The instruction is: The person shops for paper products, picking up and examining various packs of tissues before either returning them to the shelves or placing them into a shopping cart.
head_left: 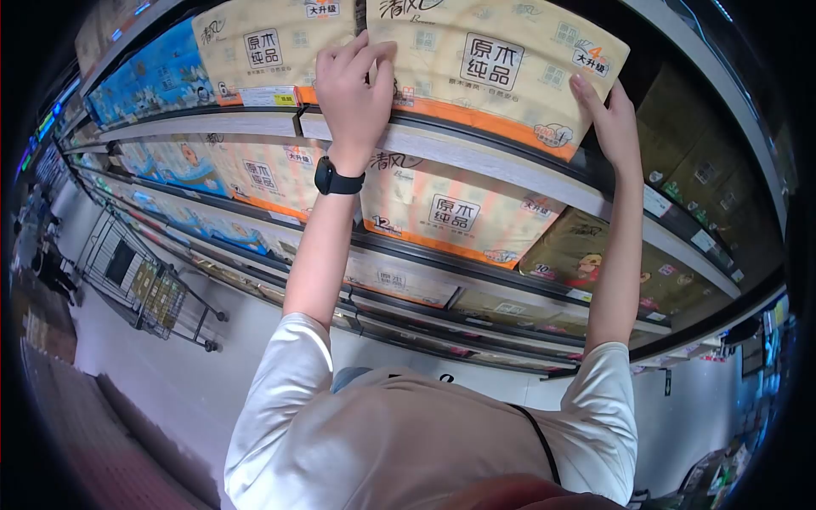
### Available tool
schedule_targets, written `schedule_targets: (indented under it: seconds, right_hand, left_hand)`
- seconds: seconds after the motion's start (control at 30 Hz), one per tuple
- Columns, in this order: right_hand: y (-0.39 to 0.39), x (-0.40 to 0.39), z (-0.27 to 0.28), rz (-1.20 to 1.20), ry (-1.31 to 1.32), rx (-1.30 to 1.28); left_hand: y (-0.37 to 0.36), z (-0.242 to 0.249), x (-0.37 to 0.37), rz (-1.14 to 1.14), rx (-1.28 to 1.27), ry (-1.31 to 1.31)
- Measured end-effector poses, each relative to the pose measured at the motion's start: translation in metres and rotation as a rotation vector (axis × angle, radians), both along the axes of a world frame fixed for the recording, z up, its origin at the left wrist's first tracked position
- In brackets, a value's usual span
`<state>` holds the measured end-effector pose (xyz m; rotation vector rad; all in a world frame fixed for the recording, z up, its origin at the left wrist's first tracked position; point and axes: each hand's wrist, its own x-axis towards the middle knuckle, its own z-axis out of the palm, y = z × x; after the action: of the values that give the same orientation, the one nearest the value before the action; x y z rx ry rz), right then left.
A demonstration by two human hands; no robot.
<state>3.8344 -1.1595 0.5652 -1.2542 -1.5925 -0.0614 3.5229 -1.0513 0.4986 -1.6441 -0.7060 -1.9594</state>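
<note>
On the upper shelf sits a large cream tissue pack [518,72] with an orange lower band, its right end jutting out slightly over the shelf edge. My left hand [355,89], with a black watch on its wrist, is at the pack's left end, fingers curled into the seam beside the neighbouring pack. At the right end, my right hand [608,119] grips the corner, thumb on the front face and fingers round the side. A similar cream tissue pack [276,47] stands just left of my left hand.
Blue packs [153,76] stand farther left. The shelf edge [484,161] with price labels runs below my hands. More tissue packs [450,208] fill the lower shelves, and brown packs [697,170] stand at right. A shopping cart [140,276] is in the aisle at left.
</note>
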Motion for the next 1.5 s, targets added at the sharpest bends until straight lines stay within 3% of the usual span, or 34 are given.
schedule_targets:
  seconds: [0.17, 0.27, 0.33, 0.37, 0.43, 0.5, 0.57, 0.6, 0.63, 0.7, 0.77, 0.9, 0.97, 1.0, 1.07, 1.23, 1.37, 1.43, 1.5]
  right_hand:
    - [0.0, -0.018, -0.003, 0.039, -0.015, -0.03]
    - [0.001, -0.026, -0.002, -0.011, 0.002, -0.048]
    - [0.001, -0.024, -0.007, -0.092, -0.007, -0.059]
    - [-0.005, -0.028, -0.009, -0.09, 0.01, -0.058]
    - [-0.024, -0.038, -0.023, -0.146, -0.09, 0.108]
    - [-0.049, -0.068, -0.057, -0.109, 0.046, 0.525]
    - [-0.065, -0.078, -0.12, -0.037, 0.345, 0.665]
    - [-0.065, -0.09, -0.16, 0.25, 0.516, 0.738]
    - [-0.065, -0.128, -0.183, 0.224, 0.42, 0.676]
    - [-0.033, -0.184, -0.26, 0.194, 0.519, 0.256]
    - [-0.003, -0.251, -0.347, 0.3, 0.633, -0.223]
    - [0.013, -0.352, -0.547, 0.624, 0.007, -0.943]
    - [-0.015, -0.39, -0.631, 0.639, -0.219, -1.527]
    - [-0.037, -0.387, -0.668, 0.649, -0.243, -1.768]
    - [-0.078, -0.388, -0.718, 0.667, -0.381, -2.113]
    - [-0.092, -0.463, -0.753, 0.751, -0.533, -2.041]
    - [-0.083, -0.545, -0.775, 0.721, -0.456, -1.982]
    - [-0.078, -0.588, -0.784, 0.712, -0.394, -1.958]
    - [-0.074, -0.642, -0.792, 0.762, -0.33, -1.912]
  left_hand:
    - [-0.029, -0.029, -0.03, 0.066, 0.04, -0.01]
    - [-0.055, -0.068, -0.073, 0.013, 0.05, 0.17]
    - [-0.066, -0.104, -0.106, -0.058, -0.233, 0.156]
    - [-0.074, -0.125, -0.127, -0.049, -0.254, 0.15]
    - [-0.094, -0.171, -0.175, -0.059, -0.519, 0.143]
    - [-0.13, -0.235, -0.225, -0.007, -0.703, 0.053]
    - [-0.182, -0.315, -0.27, 0.028, -1.033, -0.152]
    - [-0.214, -0.349, -0.293, 0.106, -1.259, -0.151]
    - [-0.25, -0.388, -0.314, 0.174, -1.494, -0.153]
    - [-0.331, -0.514, -0.358, 0.254, -1.887, 0.024]
    - [-0.411, -0.612, -0.395, 0.081, -2.553, 0.39]
    - [-0.515, -0.609, -0.443, -0.048, -2.643, -0.076]
    - [-0.549, -0.596, -0.468, 0.088, -2.113, -0.626]
    - [-0.564, -0.591, -0.48, 0.103, -2.13, -0.66]
    - [-0.594, -0.577, -0.51, 0.457, -2.078, -0.736]
    - [-0.654, -0.566, -0.555, 0.567, -1.888, -1.124]
    - [-0.681, -0.598, -0.57, 0.525, -2.152, -1.04]
    - [-0.686, -0.627, -0.586, 0.315, -2.29, -1.002]
    - [-0.678, -0.657, -0.61, 0.036, -2.234, -1.338]
